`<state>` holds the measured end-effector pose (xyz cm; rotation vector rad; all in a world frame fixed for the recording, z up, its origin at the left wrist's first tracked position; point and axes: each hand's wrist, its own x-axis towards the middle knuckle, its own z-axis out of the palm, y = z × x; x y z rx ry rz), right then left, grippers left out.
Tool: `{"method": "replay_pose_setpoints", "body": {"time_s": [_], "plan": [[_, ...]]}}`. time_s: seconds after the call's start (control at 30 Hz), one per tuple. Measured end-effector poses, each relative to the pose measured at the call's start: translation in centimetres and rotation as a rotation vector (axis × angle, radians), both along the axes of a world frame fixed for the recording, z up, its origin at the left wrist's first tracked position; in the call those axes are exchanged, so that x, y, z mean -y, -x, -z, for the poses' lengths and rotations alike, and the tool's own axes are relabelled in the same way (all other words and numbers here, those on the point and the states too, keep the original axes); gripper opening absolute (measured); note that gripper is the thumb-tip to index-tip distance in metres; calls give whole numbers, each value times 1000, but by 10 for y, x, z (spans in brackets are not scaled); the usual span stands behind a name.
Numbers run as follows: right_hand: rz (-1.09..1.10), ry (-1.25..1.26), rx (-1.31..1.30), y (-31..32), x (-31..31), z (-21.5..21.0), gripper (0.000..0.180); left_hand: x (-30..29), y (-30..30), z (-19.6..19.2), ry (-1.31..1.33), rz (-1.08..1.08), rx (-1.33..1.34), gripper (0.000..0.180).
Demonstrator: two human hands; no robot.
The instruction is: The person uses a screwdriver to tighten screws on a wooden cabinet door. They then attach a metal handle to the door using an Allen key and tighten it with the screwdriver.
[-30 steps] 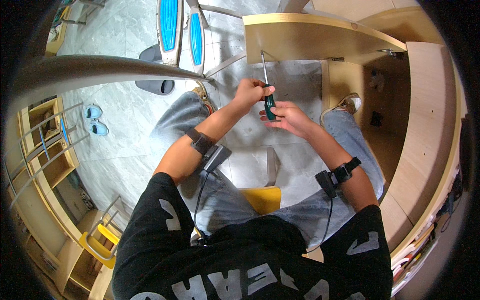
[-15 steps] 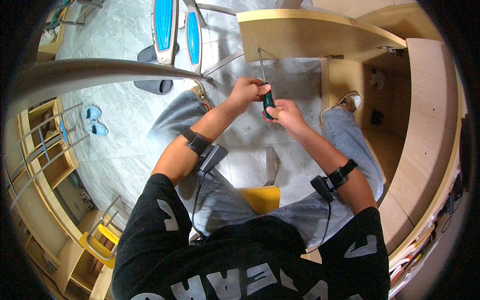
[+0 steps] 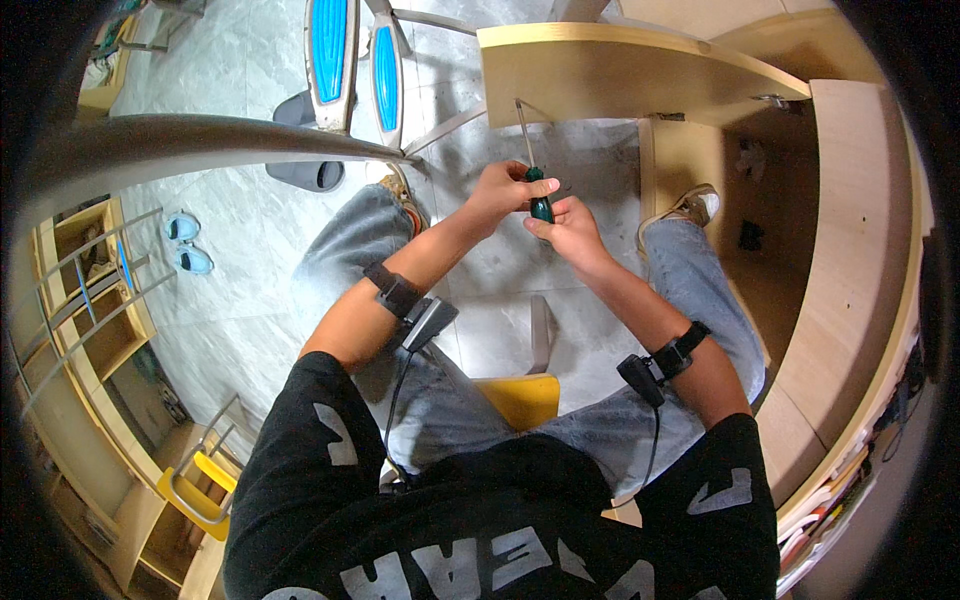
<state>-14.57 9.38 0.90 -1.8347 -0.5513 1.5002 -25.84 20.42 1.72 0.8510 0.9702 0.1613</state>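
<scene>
A screwdriver (image 3: pixel 541 207) with a dark green handle is held in both hands between my knees. Its thin metal shaft points away from me, and the tip meets the inner face of an open wooden cabinet door (image 3: pixel 620 80), near that door's left end. My left hand (image 3: pixel 507 190) grips the upper handle close to the shaft, its thumb laid across it. Around the lower end of the handle, my right hand (image 3: pixel 572 228) has its fingers closed. Whether a screw sits at the tip is too small to tell.
The wooden cabinet (image 3: pixel 780 190) stands open at my right, my right shoe at its edge. A metal bar (image 3: pixel 230 138) crosses the left side, near ladder treads with blue pads (image 3: pixel 327 50). Grey slippers (image 3: pixel 305 175) lie on the tiled floor. Beneath me is a yellow seat (image 3: pixel 515 400).
My left thumb has shifted across the handle to the right, and my right fingers have changed their hold lower down. The screwdriver's tip stays at the same spot on the door.
</scene>
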Motion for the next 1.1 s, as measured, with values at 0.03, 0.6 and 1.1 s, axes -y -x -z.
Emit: {"method": "replay_pose_setpoints", "body": {"time_s": [0.03, 0.6, 1.1], "plan": [[-5, -1, 29, 1, 1, 3, 29, 1, -1, 0, -30, -27, -23, 50], [-74, 74, -174, -7, -8, -23, 28, 1, 3, 6, 24, -137, -33, 35], [-175, 97, -476, -35, -11, -35, 30, -7, 3, 5, 221, -28, 295, 28]]}}
